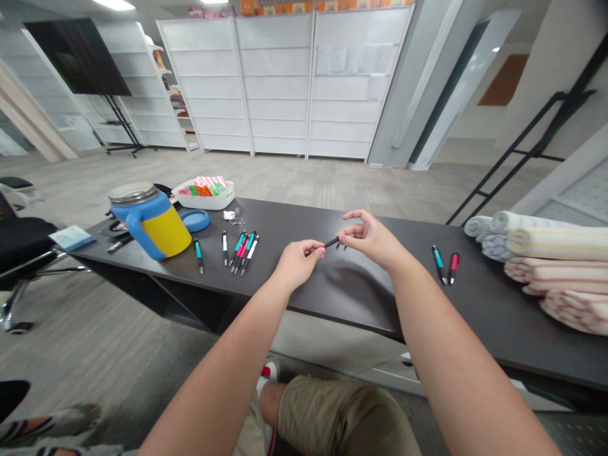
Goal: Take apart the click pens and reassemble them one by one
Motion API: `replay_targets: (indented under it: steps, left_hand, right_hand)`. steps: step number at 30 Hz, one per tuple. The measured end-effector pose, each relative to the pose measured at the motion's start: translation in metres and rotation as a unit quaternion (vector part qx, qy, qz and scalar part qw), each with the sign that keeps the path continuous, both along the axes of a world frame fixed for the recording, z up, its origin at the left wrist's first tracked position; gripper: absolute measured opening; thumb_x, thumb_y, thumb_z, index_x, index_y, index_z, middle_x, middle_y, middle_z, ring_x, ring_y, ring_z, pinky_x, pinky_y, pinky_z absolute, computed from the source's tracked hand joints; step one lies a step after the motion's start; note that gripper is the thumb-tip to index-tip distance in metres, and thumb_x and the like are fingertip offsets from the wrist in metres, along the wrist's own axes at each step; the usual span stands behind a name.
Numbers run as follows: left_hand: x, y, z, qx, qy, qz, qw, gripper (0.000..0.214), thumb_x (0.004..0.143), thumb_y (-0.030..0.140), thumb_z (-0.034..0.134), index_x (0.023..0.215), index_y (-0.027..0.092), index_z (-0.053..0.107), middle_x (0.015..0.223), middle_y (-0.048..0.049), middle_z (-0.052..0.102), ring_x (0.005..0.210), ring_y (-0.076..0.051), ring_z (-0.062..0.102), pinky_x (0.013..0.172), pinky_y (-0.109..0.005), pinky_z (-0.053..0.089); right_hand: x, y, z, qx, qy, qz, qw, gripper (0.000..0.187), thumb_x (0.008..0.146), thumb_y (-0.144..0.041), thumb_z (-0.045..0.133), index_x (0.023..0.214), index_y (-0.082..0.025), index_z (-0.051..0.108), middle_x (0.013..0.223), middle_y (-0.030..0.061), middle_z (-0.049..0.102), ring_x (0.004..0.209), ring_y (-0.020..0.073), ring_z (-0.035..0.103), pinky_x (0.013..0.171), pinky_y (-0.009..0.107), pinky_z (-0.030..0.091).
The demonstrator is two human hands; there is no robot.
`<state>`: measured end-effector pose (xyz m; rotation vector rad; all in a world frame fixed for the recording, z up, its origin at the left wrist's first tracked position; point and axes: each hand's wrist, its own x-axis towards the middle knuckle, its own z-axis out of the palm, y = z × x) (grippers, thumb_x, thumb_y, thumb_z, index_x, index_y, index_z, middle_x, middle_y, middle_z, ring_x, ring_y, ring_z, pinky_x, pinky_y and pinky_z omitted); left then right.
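Left grip (299, 263) and right grip (373, 240) pinch a slim black-and-red plastic pen (331, 242) between them, just above the long dark tabletop (475, 304).

both arms reached forward, left forearm (223, 373) and right forearm (441, 342) angling in toward each other. left hand (298, 261) was curled knuckles-up, thumb and forefinger pinched tight at the tips. right hand (373, 240) sat just beside it, a touch higher, wrist bent inward, thumb and first fingers pinched too, index finger arched above.
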<state>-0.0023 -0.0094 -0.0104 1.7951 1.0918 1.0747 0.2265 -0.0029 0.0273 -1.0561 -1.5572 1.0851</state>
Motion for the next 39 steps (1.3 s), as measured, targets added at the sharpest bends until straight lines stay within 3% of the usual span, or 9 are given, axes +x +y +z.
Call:
replay_targets:
  steps: [26, 39]
  left_hand:
    - [-0.0016, 0.002, -0.0052, -0.011, -0.004, -0.012, 1.0, 0.024, 0.092, 0.036, 0.066, 0.102, 0.017, 0.078, 0.088, -0.005, 0.08, 0.081, -0.018, 0.074, 0.081, -0.03, 0.055]
    - [-0.0017, 0.0014, -0.0037, -0.011, -0.012, -0.025, 1.0, 0.022, 0.092, 0.036, 0.066, 0.099, 0.018, 0.077, 0.088, -0.0044, 0.08, 0.082, -0.018, 0.073, 0.082, -0.03, 0.054]
  right_hand:
    - [-0.0035, 0.0003, -0.0048, -0.042, 0.019, 0.025, 0.999, 0.056, 0.069, -0.038, 0.091, 0.107, -0.025, 0.052, 0.096, 0.0042, 0.079, 0.085, 0.0204, 0.075, 0.085, 0.04, 0.058]
    - [-0.0081, -0.0004, -0.0027, -0.052, 0.04, 0.034, 0.997, 0.055, 0.066, -0.036, 0.093, 0.101, -0.025, 0.052, 0.094, 0.0046, 0.079, 0.085, 0.0204, 0.074, 0.084, 0.04, 0.057]
